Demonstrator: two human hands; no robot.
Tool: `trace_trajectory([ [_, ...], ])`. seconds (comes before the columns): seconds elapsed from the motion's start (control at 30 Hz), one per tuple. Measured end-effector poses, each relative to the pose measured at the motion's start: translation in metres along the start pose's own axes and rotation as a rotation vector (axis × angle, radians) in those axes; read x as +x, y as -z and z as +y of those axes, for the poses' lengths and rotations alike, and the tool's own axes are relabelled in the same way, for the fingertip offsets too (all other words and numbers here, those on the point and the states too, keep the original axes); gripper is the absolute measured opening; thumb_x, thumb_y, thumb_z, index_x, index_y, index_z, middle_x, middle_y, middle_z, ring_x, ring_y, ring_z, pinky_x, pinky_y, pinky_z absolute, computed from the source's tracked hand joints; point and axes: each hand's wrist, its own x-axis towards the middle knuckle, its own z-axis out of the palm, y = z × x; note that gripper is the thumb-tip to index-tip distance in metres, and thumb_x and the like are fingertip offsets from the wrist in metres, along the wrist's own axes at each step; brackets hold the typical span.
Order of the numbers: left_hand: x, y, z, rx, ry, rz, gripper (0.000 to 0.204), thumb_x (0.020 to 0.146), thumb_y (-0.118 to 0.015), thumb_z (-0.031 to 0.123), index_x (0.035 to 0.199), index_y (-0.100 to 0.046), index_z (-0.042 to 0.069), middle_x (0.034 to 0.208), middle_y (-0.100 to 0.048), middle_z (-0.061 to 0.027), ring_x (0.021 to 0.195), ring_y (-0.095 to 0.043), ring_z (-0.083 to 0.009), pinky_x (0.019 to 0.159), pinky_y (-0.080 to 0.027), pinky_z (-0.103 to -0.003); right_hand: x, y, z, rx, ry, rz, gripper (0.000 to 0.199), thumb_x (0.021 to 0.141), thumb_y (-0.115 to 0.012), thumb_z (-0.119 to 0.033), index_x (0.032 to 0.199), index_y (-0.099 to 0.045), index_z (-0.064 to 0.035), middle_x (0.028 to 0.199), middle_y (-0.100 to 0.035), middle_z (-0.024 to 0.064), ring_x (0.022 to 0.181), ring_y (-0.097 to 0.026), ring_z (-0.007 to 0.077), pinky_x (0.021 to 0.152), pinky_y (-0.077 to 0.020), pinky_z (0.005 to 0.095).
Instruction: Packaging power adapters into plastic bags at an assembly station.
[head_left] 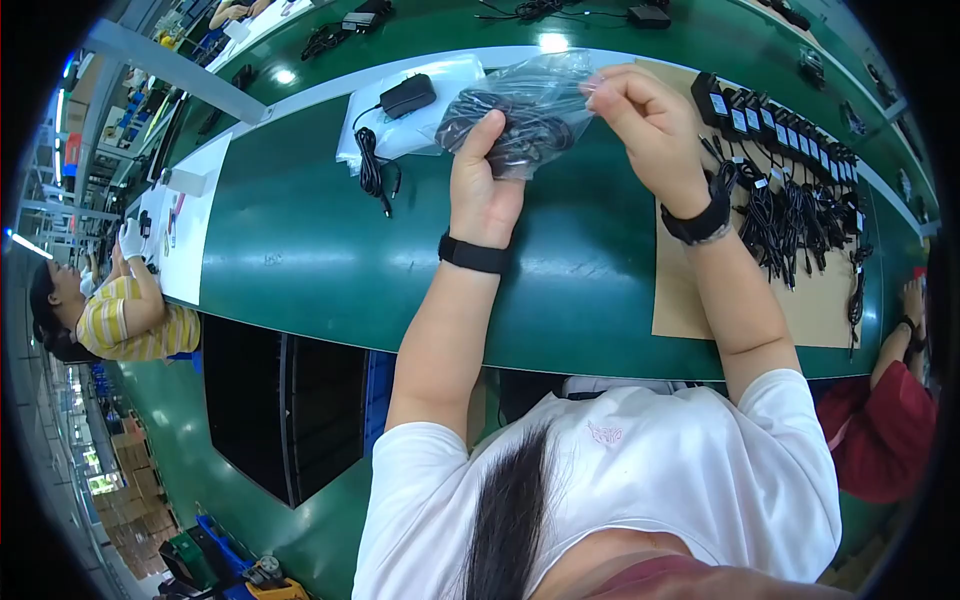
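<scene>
A clear plastic bag (545, 85) with a black power adapter and coiled cable inside is raised over the green table. My left hand (487, 180) grips its lower left part, thumb across the front. At the bag's upper right edge, my right hand (645, 120) pinches the plastic between thumb and fingers. Just left of the bag, another black power adapter (408, 95) with its bundled cable (371, 165) rests partly on a stack of clear plastic bags (450, 75). Black bands circle both my wrists.
On brown cardboard (690, 290) at right stands a row of black adapters (780, 130), their cables (790, 220) bundled toward me. Black bins (285, 400) sit below the table at left. One person (130, 310) works at far left; another person's red clothing (885, 440) shows at right.
</scene>
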Motion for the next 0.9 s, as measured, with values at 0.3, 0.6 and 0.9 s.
trace_trajectory([
  [0.3,0.001,0.003,-0.004,-0.341,0.181,-0.058,0.031,0.077,-0.065,0.010,0.105,-0.054,0.004,0.103,-0.060,-0.0088,0.096,-0.057,-0.0249,0.090,-0.046,-0.041,-0.001,-0.027,0.023,0.464,0.318,-0.176,0.041,0.078,-0.069,-0.016,0.113,-0.053,-0.0054,0.105,-0.058,0.0042,0.089,-0.056,0.0123,0.077,-0.0441,0.0284],
  [0.6,0.002,0.002,0.002,-0.236,0.177,-0.020,0.029,0.077,-0.063,0.007,0.105,-0.056,0.004,0.103,-0.061,-0.0098,0.095,-0.058,-0.0263,0.089,-0.046,-0.043,0.002,0.002,0.022,0.317,0.245,0.232,0.008,0.088,-0.054,-0.007,0.088,-0.057,-0.0003,0.081,-0.056,0.0003,0.073,-0.050,0.0075,0.069,-0.0427,0.0213],
  [0.9,-0.005,-0.006,0.000,-0.095,0.026,-0.039,0.030,0.078,-0.062,0.003,0.107,-0.055,0.005,0.102,-0.060,-0.0077,0.094,-0.058,-0.0232,0.086,-0.047,-0.040,-0.014,-0.020,0.051,0.970,-0.026,-0.230,0.068,0.086,-0.059,-0.034,0.139,-0.024,-0.0086,0.128,-0.044,0.0088,0.114,-0.046,0.0196,0.092,-0.0409,0.0355],
])
